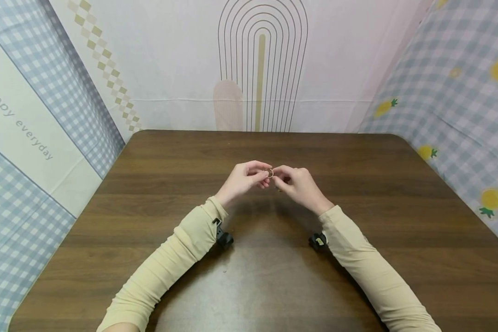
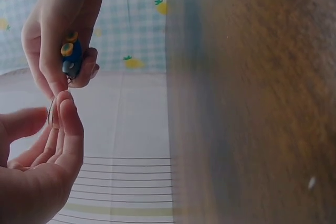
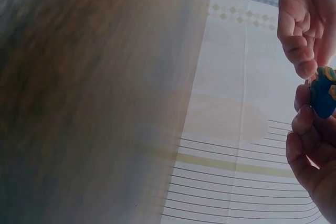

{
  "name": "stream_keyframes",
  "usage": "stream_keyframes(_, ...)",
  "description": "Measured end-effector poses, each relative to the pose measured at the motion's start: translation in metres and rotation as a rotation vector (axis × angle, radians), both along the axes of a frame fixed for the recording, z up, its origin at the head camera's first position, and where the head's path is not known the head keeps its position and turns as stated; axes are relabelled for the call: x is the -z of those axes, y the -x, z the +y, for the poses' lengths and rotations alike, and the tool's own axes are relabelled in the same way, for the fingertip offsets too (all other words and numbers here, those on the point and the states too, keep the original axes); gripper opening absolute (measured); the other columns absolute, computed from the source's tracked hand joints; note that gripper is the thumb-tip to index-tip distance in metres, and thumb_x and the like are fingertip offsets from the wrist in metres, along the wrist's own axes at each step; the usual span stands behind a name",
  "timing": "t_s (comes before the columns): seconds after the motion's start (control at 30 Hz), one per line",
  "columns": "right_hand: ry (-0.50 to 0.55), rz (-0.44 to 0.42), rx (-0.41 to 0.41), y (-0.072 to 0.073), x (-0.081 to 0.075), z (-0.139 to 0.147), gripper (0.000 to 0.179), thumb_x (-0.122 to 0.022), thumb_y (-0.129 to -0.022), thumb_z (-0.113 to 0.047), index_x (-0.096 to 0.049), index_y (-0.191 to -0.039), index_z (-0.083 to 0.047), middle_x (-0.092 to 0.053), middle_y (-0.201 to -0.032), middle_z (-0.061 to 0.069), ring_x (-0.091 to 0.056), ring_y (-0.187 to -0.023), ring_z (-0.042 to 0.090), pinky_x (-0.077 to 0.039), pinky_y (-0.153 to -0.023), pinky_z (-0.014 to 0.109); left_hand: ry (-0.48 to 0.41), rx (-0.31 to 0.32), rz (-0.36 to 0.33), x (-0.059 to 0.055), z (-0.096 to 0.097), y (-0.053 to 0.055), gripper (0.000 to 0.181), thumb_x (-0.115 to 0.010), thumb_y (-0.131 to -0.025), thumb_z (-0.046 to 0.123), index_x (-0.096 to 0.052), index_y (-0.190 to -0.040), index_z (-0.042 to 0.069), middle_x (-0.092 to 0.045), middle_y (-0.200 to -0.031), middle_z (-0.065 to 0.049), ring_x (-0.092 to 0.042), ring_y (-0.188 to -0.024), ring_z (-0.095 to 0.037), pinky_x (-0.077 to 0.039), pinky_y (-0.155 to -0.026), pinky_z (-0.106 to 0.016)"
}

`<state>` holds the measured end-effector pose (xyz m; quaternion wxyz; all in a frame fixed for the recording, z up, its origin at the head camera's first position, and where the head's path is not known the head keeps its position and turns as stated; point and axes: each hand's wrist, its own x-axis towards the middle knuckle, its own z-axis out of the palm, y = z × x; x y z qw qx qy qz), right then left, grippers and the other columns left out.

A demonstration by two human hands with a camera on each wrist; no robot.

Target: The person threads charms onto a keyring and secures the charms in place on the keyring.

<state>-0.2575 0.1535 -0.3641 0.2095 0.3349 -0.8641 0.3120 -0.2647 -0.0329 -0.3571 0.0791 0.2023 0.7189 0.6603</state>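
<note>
Above the middle of the table, both hands meet at a thin metal ring (image 1: 272,173). My left hand (image 1: 241,180) pinches this ring between thumb and fingers. Close against it, my right hand (image 1: 302,185) holds a small blue charm (image 2: 73,59) with yellow-orange round parts and a grey bit at its lower end. In the right wrist view, the blue charm (image 3: 324,100) sits at the right edge, partly covered by the right fingers. The ring appears edge-on in the left wrist view, beside the left fingertips.
A brown wood-grain table (image 1: 182,152) spreads under both arms. Behind it hangs a pale cloth (image 1: 174,60) with arch lines, and checked cloths (image 1: 460,106) flank the sides. Black wrist cameras (image 1: 225,238) are strapped to the beige sleeves (image 1: 178,249).
</note>
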Motion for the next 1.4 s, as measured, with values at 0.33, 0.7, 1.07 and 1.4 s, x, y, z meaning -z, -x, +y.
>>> stream_keyframes(0.33, 0.03, 0.011, 0.015, -0.0005, 0.0, -0.0015, 0.009, -0.064, -0.088, -0.001, -0.068, -0.096, 0.001, -0.069, -0.067, 0.004, -0.061, -0.061, 0.011, -0.051, -0.06, 0.025, -0.062, -0.103, 0.011, 0.0028, 0.0057, -0.0029, 0.023, -0.06, -0.092, -0.003, -0.058, -0.114, -0.011, -0.068, -0.092, -0.031, -0.064, -0.062, -0.006, -0.052, -0.085, -0.063)
stream_keyframes(0.7, -0.016, 0.004, 0.012, -0.0017, -0.0012, -0.0027, 0.008, -0.064, -0.088, -0.002, -0.069, -0.093, 0.002, -0.069, -0.069, 0.006, -0.061, -0.061, 0.013, -0.052, -0.06, 0.028, -0.024, -0.075, 0.009, 0.0016, -0.0009, -0.0007, 0.023, -0.06, -0.093, -0.001, -0.063, -0.111, -0.014, -0.07, -0.076, -0.015, -0.064, -0.059, -0.007, -0.059, -0.064, -0.027)
stream_keyframes(1.07, 0.038, 0.031, 0.019, -0.0004, 0.0007, -0.002, 0.009, -0.065, -0.088, -0.001, -0.068, -0.097, 0.002, -0.069, -0.069, 0.006, -0.061, -0.061, 0.012, -0.052, -0.059, 0.025, -0.072, -0.077, -0.011, 0.0, 0.0022, -0.0015, 0.032, -0.062, -0.091, -0.002, -0.054, -0.121, -0.007, -0.069, -0.084, -0.018, -0.065, -0.064, -0.009, -0.056, -0.084, -0.056)
stream_keyframes(1.4, 0.037, 0.013, 0.027, -0.0013, 0.0002, -0.0022, 0.012, -0.064, -0.088, -0.001, -0.067, -0.099, 0.002, -0.068, -0.067, 0.004, -0.059, -0.06, 0.011, -0.049, -0.058, 0.024, -0.088, -0.111, 0.017, 0.0019, 0.0018, -0.0027, 0.022, -0.06, -0.092, -0.001, -0.064, -0.112, -0.011, -0.07, -0.088, -0.027, -0.066, -0.062, -0.007, -0.055, -0.082, -0.06)
